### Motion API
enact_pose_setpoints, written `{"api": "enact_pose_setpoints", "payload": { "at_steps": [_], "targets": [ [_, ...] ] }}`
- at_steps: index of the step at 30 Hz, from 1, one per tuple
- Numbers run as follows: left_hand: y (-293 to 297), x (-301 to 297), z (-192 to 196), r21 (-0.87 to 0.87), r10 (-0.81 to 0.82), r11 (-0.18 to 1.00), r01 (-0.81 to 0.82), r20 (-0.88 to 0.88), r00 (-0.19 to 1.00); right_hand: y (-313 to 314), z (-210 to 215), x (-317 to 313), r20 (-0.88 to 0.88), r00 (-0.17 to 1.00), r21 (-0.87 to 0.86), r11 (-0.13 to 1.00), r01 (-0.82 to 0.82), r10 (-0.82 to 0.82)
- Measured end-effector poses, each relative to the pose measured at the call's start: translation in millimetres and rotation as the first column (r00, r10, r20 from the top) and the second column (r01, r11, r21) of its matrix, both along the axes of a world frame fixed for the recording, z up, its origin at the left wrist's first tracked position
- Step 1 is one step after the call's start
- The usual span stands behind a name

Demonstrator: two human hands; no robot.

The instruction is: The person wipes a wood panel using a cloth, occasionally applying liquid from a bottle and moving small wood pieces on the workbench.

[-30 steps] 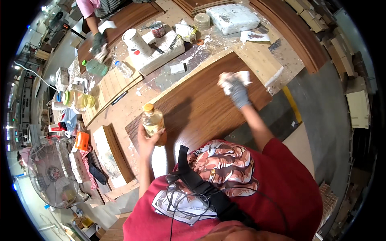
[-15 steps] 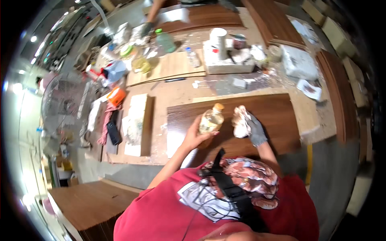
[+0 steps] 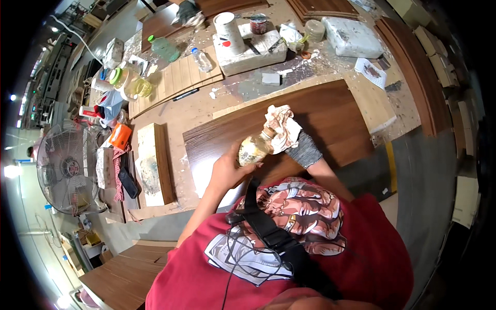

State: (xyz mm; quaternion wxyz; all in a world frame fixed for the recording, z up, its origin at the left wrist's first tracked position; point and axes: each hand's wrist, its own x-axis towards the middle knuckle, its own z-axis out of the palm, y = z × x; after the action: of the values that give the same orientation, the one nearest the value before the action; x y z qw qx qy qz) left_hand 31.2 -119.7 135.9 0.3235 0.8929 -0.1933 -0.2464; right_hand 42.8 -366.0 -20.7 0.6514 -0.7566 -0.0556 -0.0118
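- At the far left a round wire-caged fan (image 3: 66, 168) stood beside the counter (image 3: 201, 111).
- Just right of the fan lay an orange object (image 3: 120, 136), with dark tools and a cloth below it.
- A pale wooden block (image 3: 154, 163) with a stained top lay next, its long side running toward the person.
- Farther back on the counter stood a green-capped clear bottle (image 3: 164, 48) and a smaller plastic bottle (image 3: 202, 59), on slatted light wood.
- A dark wood-grain panel (image 3: 341, 111) lay across the counter's middle, in front of the person.
- The left hand (image 3: 227, 168) was closed around a small bottle of yellowish liquid (image 3: 251, 151), held tilted above the panel's near edge.
- The bottle's neck pointed up and right, into a crumpled rag (image 3: 281, 126).
- The right hand (image 3: 299, 147), in a grey glove, was clenched on that rag, pressed against the bottle's mouth; its fingers were mostly hidden by the cloth.
- Behind, a white foam block (image 3: 248, 54) carried a white paper cup (image 3: 229, 32) and small items.
- Further right sat a red-lidded jar (image 3: 258, 23), a clear plastic tub (image 3: 314, 30) and a second white foam slab (image 3: 352, 37).
- At the right edge dark wooden boards (image 3: 413, 67) ran alongside the counter.
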Motion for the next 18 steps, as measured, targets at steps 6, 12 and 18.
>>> {"api": "enact_pose_setpoints", "payload": {
  "at_steps": [6,12,18],
  "targets": [
    [-24.9,4.4,17.7,0.163,-0.074,0.984,0.070,0.021,0.997,1.0,-30.7,-7.1,-0.190,0.967,0.836,0.545,0.068,0.170],
    [-23.2,2.7,24.0,0.243,-0.147,0.961,0.135,0.034,0.989,18.2,-16.2,-22.5,-0.136,0.938,0.989,-0.012,0.147,0.318],
    [-21.4,0.0,24.6,0.295,-0.177,0.943,0.156,0.047,0.983,21.2,-12.8,-27.7,-0.055,0.936,0.979,-0.167,0.120,0.349]
  ]
}}
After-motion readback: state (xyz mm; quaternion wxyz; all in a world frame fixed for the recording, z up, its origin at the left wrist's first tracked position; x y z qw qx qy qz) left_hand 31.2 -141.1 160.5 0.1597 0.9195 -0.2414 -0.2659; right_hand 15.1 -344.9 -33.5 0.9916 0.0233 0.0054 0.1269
